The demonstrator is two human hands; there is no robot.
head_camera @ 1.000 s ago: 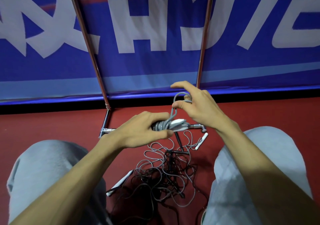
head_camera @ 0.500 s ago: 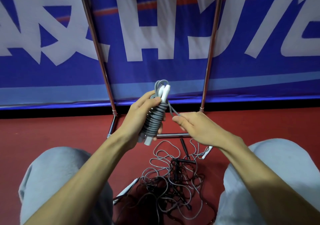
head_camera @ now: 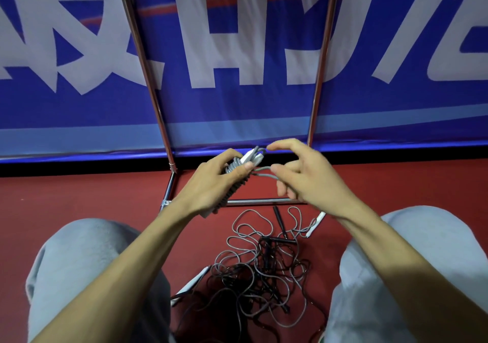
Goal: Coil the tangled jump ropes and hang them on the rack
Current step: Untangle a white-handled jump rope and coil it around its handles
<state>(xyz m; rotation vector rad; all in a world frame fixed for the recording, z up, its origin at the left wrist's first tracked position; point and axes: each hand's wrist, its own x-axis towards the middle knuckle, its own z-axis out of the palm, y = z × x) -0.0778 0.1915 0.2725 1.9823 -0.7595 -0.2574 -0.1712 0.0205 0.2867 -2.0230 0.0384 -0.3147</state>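
Bottom centre, the tangle lies on the floor between the knees. Mid-frame, the left hand grips the coil and the right hand pinches its loose loop. Keep the wraps squeezed, draw the loop snug, then lift to the rack behind

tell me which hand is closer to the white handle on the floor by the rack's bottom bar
Right. The right hand hovers just above the white handle; the left hand is farther left, gripping the coiled rope.
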